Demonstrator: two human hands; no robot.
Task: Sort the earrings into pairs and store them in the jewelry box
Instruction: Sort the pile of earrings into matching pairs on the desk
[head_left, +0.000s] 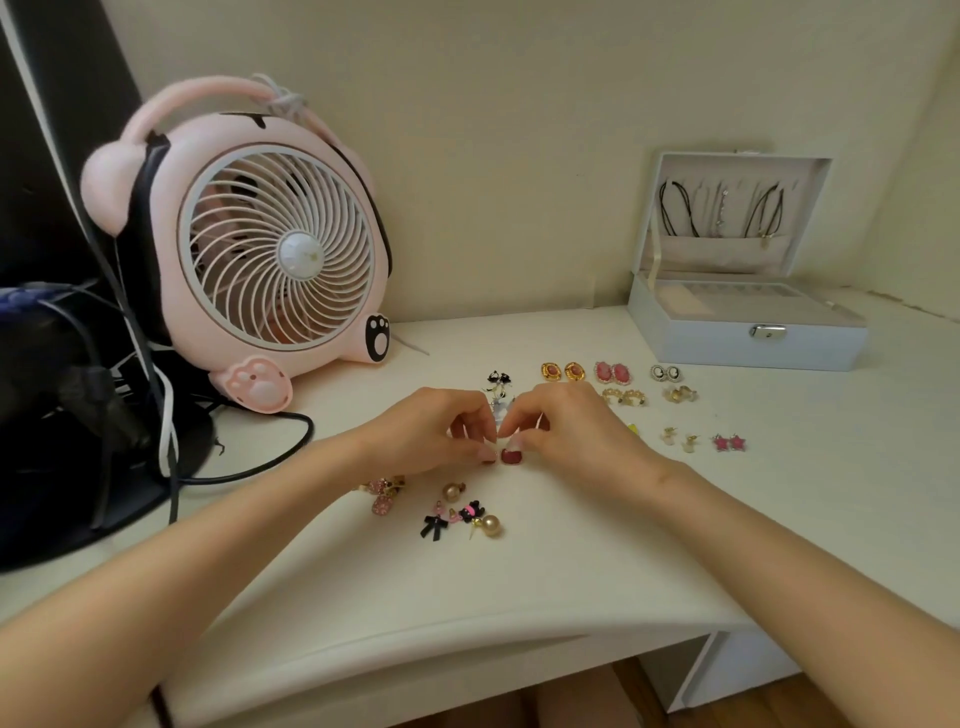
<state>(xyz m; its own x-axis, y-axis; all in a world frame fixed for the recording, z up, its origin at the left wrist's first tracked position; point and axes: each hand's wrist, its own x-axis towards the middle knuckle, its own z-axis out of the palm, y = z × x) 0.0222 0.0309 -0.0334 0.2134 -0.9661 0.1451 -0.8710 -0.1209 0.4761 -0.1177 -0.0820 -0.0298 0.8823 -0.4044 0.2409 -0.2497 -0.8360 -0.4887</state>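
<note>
My left hand (441, 431) and my right hand (566, 431) meet over the white desk, fingertips together on a small dark red earring (510, 457) that lies on the surface. Both hands pinch at it with curled fingers. Loose earrings lie just below: a black bow (434, 527), two gold pearls (491, 526), a pink glittery piece (383, 501). Paired earrings are laid out to the right: gold-red ovals (562, 371), pink ovals (612, 372), pink stars (729, 442). The pale blue jewelry box (748, 343) stands open at the back right.
A pink desk fan (275, 249) with paw feet stands at the back left, with black cables (270, 462) running beside it. A black and silver earring (498, 382) lies just behind my hands. Necklaces hang inside the box lid (722, 208). The desk's front edge (467, 644) curves below my forearms.
</note>
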